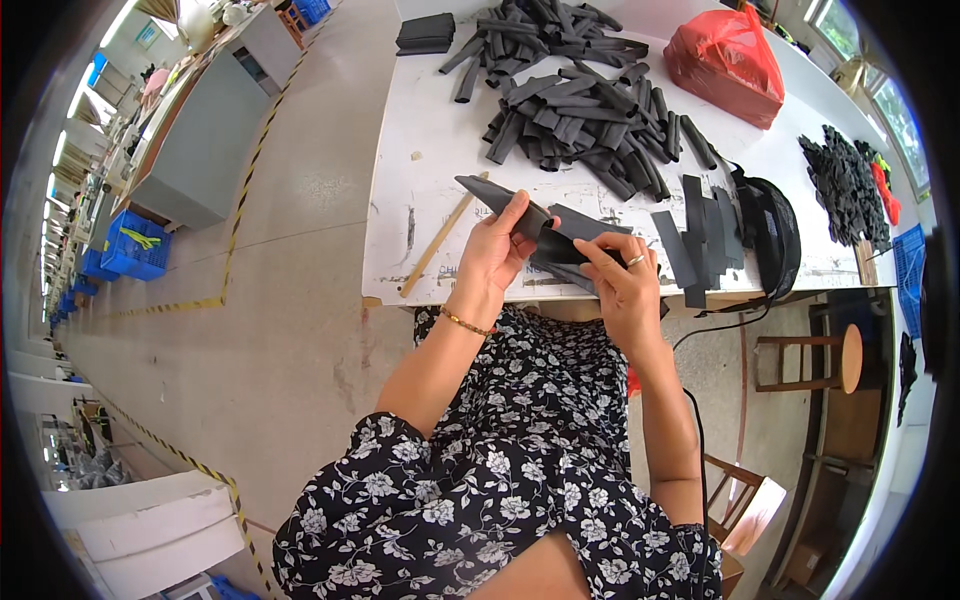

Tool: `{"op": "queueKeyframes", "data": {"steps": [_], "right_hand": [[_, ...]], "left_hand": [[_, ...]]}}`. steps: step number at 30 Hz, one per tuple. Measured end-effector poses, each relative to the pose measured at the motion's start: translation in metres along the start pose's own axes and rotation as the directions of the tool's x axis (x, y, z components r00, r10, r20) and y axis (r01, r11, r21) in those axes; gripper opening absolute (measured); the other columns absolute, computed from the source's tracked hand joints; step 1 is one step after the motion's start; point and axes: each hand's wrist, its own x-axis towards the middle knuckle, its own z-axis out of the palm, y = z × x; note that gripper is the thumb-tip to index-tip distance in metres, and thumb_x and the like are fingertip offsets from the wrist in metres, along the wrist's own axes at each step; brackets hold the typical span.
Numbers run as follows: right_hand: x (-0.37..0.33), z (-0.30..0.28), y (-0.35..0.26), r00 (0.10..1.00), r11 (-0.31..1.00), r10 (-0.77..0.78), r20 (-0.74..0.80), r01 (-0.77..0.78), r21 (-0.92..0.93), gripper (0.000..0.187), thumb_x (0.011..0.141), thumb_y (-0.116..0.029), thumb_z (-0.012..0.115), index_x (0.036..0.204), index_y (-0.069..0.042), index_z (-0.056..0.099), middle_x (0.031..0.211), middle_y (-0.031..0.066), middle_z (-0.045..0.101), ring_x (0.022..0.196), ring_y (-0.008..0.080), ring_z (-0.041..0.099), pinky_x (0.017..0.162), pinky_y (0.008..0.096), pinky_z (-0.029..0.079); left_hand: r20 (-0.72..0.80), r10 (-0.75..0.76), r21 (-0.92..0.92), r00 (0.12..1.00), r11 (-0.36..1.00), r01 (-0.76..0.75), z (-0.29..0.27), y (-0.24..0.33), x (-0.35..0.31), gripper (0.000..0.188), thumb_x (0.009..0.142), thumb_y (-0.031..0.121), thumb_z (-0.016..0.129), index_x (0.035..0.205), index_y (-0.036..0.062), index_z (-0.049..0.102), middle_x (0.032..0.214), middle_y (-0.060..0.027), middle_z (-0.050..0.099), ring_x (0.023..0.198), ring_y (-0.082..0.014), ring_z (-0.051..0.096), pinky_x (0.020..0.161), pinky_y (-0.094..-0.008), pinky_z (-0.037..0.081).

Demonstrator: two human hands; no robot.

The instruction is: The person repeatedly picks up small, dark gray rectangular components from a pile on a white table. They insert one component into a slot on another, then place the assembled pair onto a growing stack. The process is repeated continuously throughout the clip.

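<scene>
Two bare hands work on a dark, matte piece (pixel 488 197) of pliable, cloth-like material, held above the near edge of a white table (pixel 392 215). The left hand (pixel 498 250) clamps it between thumb and fingers where it curls into a flattened tube with a slanted end. The right hand (pixel 628 285), with a smooth ring (pixel 635 261), pinches the darker, sheet-like part; whether this belongs to the same piece I cannot tell. A beaded bracelet (pixel 466 322) circles the left wrist.

Flat dark material (pixel 592 218) lies just behind the right hand. To the left, a slim, straight wooden stick (pixel 435 245) slants across the scuffed tabletop. To the right are flat, overlapping grey-black strips (pixel 695 225), then a rounded black mesh object (pixel 772 235) with a cord.

Farther back, hollow dark tubes heap into a loose pile (pixel 575 110), beside a crinkled, glossy red plastic bag (pixel 722 65) with boxy sides. Smaller dark pieces form a dense mound (pixel 845 190) at far right.
</scene>
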Motion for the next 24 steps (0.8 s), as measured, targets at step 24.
{"op": "queueKeyframes", "data": {"steps": [24], "right_hand": [[0.004, 0.001, -0.003, 0.982, 0.909, -0.167, -0.092, 0.117, -0.4, 0.036, 0.07, -0.007, 0.063, 0.105, -0.01, 0.071, 0.101, -0.0001, 0.058, 0.092, 0.0213, 0.056, 0.083, 0.039, 0.042]], "left_hand": [[0.008, 0.136, 0.153, 0.991, 0.979, -0.136, 0.014, -0.004, -0.021, 0.035, 0.086, 0.021, 0.075, 0.104, -0.0066, 0.06, 0.096, -0.0137, 0.068, 0.081, -0.0224, 0.07, 0.065, -0.035, 0.063]]}}
